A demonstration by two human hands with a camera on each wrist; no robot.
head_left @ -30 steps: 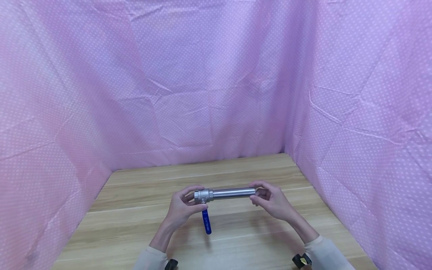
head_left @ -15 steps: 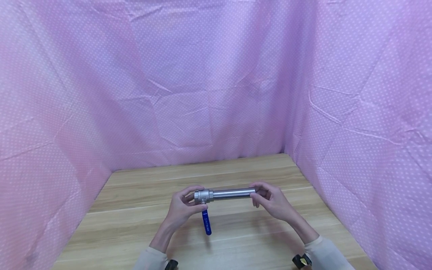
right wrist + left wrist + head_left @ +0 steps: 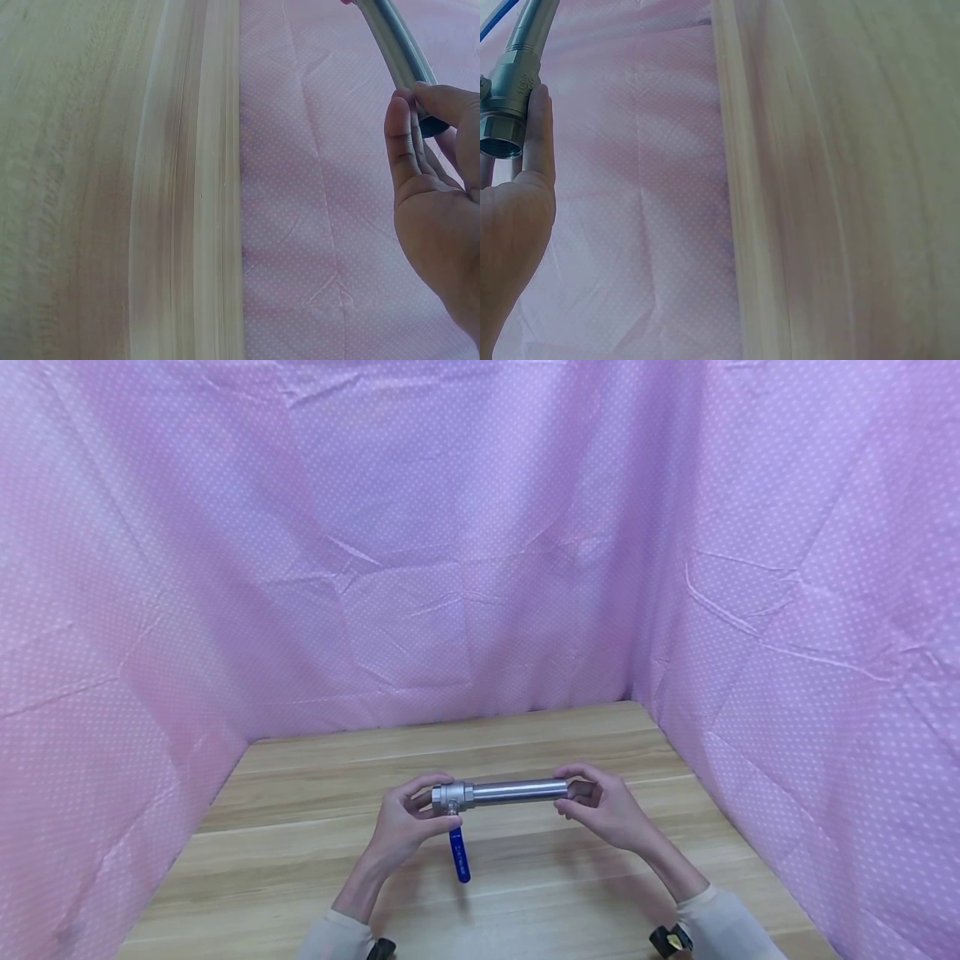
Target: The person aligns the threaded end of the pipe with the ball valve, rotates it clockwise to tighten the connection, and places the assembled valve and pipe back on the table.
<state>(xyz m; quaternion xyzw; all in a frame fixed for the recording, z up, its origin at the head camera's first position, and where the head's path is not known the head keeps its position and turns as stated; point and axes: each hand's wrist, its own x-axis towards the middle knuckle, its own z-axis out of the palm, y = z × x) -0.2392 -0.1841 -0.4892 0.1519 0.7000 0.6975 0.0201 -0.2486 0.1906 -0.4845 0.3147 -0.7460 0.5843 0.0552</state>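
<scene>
A metal ball valve (image 3: 452,794) with a blue lever handle (image 3: 459,855) is joined to a straight steel pipe (image 3: 519,791). My left hand (image 3: 403,821) grips the valve body, thumb in front near the lever's base and fingers behind. In the left wrist view the open hexagonal end of the valve (image 3: 502,135) faces back toward the palm. My right hand (image 3: 608,811) pinches the pipe's far right end between thumb and fingers. The right wrist view shows the fingertips around the pipe (image 3: 397,45) close to its dark open end. Valve and pipe lie level, held above the table.
A light wood-grain table (image 3: 420,743) lies beneath both hands. Pink dotted cloth (image 3: 450,568) hangs behind it and along both sides. Each wrist carries a black strap device, such as the one on the right wrist (image 3: 666,941).
The right thumb and fingers have shifted around the pipe's end, the thumb rising onto it and dropping lower again. My left hand and the valve have stayed in place.
</scene>
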